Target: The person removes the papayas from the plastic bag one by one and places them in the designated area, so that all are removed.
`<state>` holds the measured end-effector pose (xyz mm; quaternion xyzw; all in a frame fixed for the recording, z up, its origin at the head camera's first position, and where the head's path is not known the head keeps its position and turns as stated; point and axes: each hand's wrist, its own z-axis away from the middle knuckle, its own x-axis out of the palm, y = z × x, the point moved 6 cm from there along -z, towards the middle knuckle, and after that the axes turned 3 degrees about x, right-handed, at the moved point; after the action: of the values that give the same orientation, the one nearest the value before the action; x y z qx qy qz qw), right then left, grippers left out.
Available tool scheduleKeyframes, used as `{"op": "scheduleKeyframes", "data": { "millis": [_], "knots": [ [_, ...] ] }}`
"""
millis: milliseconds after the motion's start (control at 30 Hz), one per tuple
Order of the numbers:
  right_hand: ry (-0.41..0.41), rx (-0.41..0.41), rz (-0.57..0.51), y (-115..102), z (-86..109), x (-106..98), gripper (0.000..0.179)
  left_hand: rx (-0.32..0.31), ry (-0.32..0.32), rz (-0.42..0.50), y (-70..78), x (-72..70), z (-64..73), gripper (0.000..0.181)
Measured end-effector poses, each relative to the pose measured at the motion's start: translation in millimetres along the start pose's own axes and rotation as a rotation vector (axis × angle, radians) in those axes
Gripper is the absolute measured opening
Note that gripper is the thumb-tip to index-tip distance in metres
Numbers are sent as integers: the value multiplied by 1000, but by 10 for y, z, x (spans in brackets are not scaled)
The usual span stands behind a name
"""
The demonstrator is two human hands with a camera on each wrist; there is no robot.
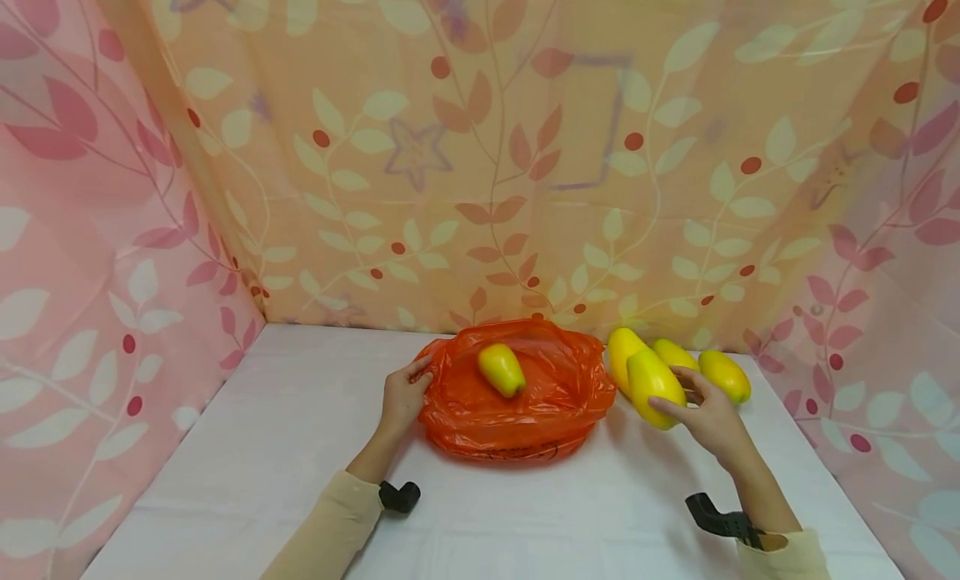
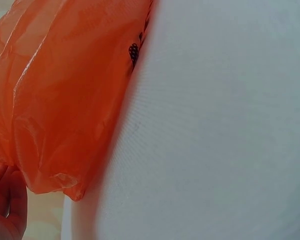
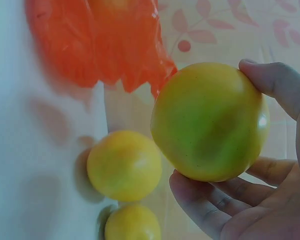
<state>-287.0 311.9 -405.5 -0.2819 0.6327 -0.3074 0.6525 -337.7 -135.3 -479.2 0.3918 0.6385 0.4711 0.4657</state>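
Observation:
My right hand (image 1: 716, 417) grips a yellow-green papaya (image 1: 651, 388), thumb on one side and fingers on the other. In the right wrist view this papaya (image 3: 210, 120) is seen end-on, with the fingers curved beneath it. An orange-red plastic bag (image 1: 555, 434) lies spread with its mouth upward on the white table. Another papaya (image 1: 501, 370) rests in the bag's opening. My left hand (image 1: 402, 401) pinches the bag's left edge; in the left wrist view its fingers (image 2: 12, 195) are partly hidden behind the plastic.
Beyond the held fruit, a papaya (image 1: 622, 355) stands close to the bag's right edge, partly covered. Two more papayas, one behind (image 1: 671, 357) and one farther right (image 1: 724, 376), sit near the back of the white table (image 1: 300, 447). Patterned curtains (image 1: 495, 147) enclose the back and sides.

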Motion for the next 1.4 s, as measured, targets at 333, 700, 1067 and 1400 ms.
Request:
{"op": "scheduleKeyframes", "data": {
  "millis": [333,700,1067,1400],
  "knots": [
    [4,46,60,187,31,-75,90,8,-6,-6,15,-5,6,35],
    [-27,91,94,397,-15,-136,92,0,-12,2,6,-10,9,35],
    [-34,143,129,539,-27,-174,93,-2,-14,4,-11,-6,13,34],
    [-62,163,160,666,-46,-206,93,-2,-9,5,0,-5,6,34]
  ]
}}
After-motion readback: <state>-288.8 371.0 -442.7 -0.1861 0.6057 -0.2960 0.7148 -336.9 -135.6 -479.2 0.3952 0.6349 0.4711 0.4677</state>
